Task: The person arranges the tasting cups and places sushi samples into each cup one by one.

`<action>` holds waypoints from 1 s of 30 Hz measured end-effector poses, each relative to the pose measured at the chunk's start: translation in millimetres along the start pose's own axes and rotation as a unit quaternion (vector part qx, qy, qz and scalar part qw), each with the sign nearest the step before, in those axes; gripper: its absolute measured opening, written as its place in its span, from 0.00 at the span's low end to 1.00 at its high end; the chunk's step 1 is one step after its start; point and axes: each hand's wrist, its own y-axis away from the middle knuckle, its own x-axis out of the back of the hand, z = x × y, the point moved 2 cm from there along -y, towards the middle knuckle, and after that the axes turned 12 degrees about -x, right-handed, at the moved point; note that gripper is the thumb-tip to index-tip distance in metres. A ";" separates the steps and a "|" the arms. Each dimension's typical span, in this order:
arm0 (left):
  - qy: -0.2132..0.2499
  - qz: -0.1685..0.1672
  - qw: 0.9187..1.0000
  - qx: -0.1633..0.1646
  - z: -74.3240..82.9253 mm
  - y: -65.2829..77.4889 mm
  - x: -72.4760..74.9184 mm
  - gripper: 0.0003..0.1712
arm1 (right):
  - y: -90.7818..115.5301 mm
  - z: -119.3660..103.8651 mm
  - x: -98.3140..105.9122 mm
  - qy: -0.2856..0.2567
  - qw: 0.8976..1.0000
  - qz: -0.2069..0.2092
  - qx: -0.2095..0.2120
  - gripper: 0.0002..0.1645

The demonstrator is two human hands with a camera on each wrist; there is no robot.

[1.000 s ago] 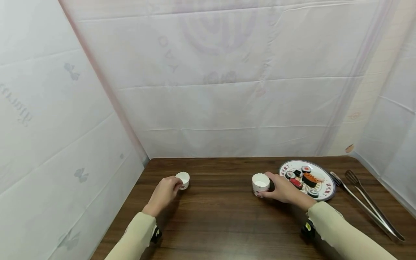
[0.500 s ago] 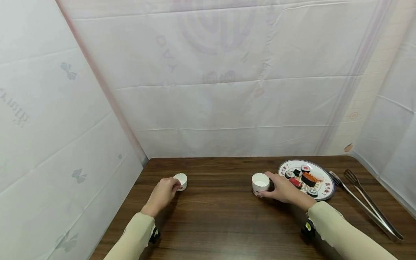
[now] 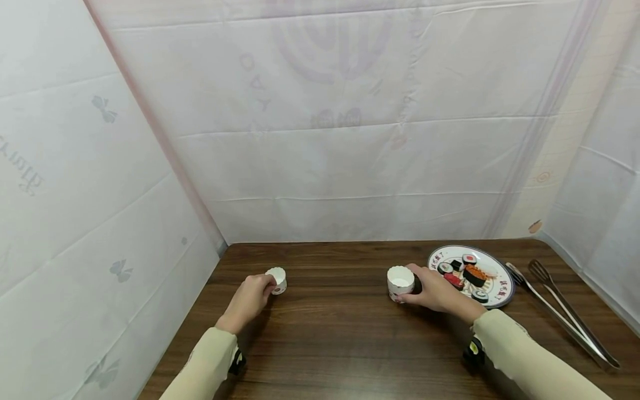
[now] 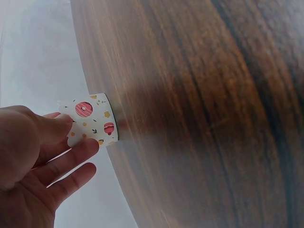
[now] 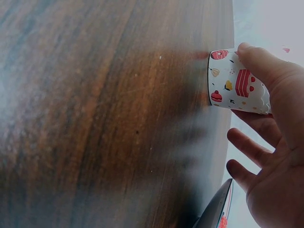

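My left hand (image 3: 248,300) pinches a small white paper baking cup (image 3: 278,281) at the left of the table. In the left wrist view that cup (image 4: 90,121) shows pink and yellow printed sweets, its base right at the wood, thumb on one side and fingers on the other. On the right, my right hand (image 3: 434,288) grips a second, larger-looking baking cup (image 3: 400,284) between thumb and fingers. The right wrist view shows this cup (image 5: 235,85) with a cake-slice print, its base close against the tabletop. Both cups stand upright with their scalloped rims up.
Beyond my right hand lies a white plate (image 3: 506,291) with a blue rim, bearing several sushi pieces (image 3: 475,276). Metal tongs (image 3: 575,316) rest at the table's right side. White cloth walls (image 3: 320,166) enclose the brown wooden table (image 3: 330,339) at the back and sides.
My left hand has shifted slightly left with its baking cup, mostly in the first half second. The right hand and its cup have stayed in place.
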 end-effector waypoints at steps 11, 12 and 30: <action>0.000 -0.004 1.000 -0.008 -2.2 -0.5 1.0 0.09 | 0.1 -1.1 0.6 -0.001 1.000 0.004 0.006 0.35; -0.001 -0.006 1.000 -0.010 -2.2 -0.5 1.1 0.09 | 0.1 -1.2 0.7 -0.001 1.000 0.003 0.006 0.35; -0.012 0.058 0.997 -0.039 6.6 -9.6 4.5 0.20 | -0.2 1.3 -0.3 0.000 1.000 -0.005 -0.001 0.35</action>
